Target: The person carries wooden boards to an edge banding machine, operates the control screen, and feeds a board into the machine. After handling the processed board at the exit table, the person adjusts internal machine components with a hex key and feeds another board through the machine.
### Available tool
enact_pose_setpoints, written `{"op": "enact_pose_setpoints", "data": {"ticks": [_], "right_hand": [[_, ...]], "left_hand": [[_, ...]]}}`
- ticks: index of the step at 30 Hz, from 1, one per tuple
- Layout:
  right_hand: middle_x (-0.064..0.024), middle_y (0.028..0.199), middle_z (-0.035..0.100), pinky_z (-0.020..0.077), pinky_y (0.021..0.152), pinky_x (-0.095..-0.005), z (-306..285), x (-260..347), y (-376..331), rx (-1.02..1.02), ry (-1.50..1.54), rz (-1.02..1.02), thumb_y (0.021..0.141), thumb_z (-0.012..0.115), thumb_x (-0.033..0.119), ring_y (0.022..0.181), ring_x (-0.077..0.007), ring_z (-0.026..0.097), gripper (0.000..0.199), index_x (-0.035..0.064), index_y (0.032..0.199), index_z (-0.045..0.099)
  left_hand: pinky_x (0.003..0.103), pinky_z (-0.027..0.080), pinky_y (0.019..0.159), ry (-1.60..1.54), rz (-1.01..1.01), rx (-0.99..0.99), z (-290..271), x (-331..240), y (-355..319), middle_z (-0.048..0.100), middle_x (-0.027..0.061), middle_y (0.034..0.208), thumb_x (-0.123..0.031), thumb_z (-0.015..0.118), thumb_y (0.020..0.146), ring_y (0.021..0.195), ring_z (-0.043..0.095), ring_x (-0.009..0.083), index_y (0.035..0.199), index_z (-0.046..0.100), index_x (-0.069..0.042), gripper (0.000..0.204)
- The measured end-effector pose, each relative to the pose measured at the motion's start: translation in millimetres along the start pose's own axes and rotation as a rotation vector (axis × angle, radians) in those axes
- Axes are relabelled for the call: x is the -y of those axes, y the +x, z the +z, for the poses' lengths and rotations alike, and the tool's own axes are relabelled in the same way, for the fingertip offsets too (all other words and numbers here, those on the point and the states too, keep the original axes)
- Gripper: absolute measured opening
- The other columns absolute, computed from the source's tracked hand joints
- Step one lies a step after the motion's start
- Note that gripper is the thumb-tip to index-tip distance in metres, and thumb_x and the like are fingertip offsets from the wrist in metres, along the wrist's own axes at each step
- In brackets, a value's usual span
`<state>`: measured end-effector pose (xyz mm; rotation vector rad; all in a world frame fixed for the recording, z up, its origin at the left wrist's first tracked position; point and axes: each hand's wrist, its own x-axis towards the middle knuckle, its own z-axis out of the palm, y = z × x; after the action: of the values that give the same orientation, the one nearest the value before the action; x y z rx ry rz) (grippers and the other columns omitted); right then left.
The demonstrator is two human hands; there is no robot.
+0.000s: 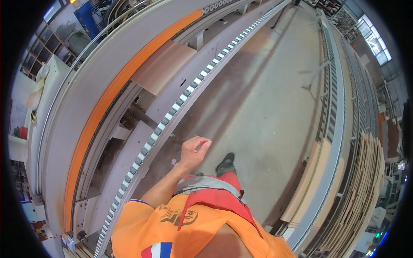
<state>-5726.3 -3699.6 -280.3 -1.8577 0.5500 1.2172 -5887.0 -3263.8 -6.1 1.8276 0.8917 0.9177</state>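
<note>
My left hand [195, 152] hangs over the floor in front of my body. Its fingers are loosely curled toward the thumb, and nothing shows in them. It touches nothing; the closest thing on its left is a long rail of small rollers [170, 116] along a machine's edge. Inside that rail a brown flat board [164, 66] lies on the machine, beside a long orange strip [118, 81]. My right hand is out of sight.
A long machine [86, 94] runs along my left. On my right, a roller conveyor [333, 116] carries light wooden boards [316, 172], and a row of many thin panels [359, 189] stands farther right. Grey floor [262, 103] stretches between them, with my dark shoe [226, 162] on it.
</note>
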Motion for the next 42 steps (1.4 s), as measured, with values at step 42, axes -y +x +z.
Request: {"op": "enact_pose_setpoints", "data": {"ticks": [42], "right_hand": [[-0.0150, 0.083, 0.063, 0.0557, 0.053, -0.0358, 17, 775, 371, -0.098, -0.142, 0.046, 0.094, 0.044, 0.012, 0.061, -0.0224, 0.065, 0.026, -0.0016, 0.107, 0.062]], "left_hand": [[0.025, 0.050, 0.069, -0.145, -0.281, 0.382, 476, 50, 755, 0.070, 0.0044, 0.082, -0.019, 0.070, 0.088, 0.075, 0.062, 0.0082, 0.097, 0.070, 0.001, 0.021]]}}
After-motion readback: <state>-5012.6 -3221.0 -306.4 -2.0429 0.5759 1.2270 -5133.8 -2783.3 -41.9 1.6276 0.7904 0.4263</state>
